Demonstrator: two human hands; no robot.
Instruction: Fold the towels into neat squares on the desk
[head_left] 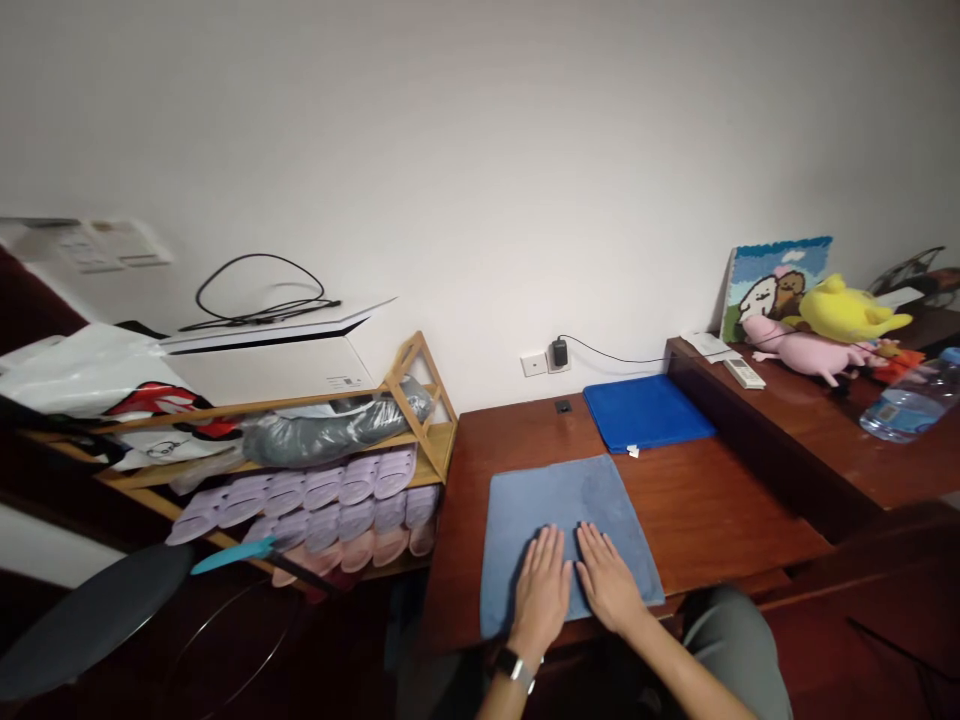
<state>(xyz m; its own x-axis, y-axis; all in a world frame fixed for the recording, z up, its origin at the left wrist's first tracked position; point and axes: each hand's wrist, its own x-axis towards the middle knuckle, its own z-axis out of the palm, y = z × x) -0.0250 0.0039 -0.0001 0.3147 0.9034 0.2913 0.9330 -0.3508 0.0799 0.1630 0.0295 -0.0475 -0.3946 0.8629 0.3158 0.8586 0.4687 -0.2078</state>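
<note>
L hand [543,583], R hand [608,580]: flat, palms dn.

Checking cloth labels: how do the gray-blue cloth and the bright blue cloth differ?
Color: the gray-blue cloth is muted; the bright blue cloth is vivid.
Place: the gray-blue cloth is by the table's front edge; the bright blue cloth is near the wall.
Contact: left hand and right hand rest on the gray-blue cloth, neither on the bright blue cloth.
Shared: both lie on the table.

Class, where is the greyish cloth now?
In the head view, the greyish cloth lies low, right of centre, on the table, under the left hand and right hand, nearer than the blue cloth.
</note>
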